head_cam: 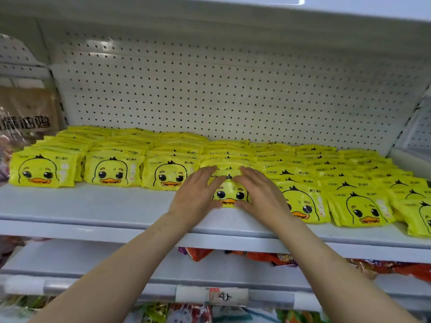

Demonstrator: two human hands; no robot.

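At the far left edge of the frame we see a brown printed bag [28, 113] beside the white perforated back panel [210, 89]. On the white metal shelf [93, 206], rows of yellow duck-face packs [44, 170] stand upright from the left toward the centre. Just right of them, at mid-frame, our left hand [198, 197] and right hand [261, 194] clasp one yellow soft plastic pack printed with a cartoon duck face [229, 194] from either side. Our fingers lie over its top edge and our thumbs sit at its lower edge. It stands at the front of its row, near the shelf's front lip. Further right, more yellow packs [359, 208] lean back in overlapping rows. At lower centre, a white price label [221, 296] sits on the edge of the shelf below.
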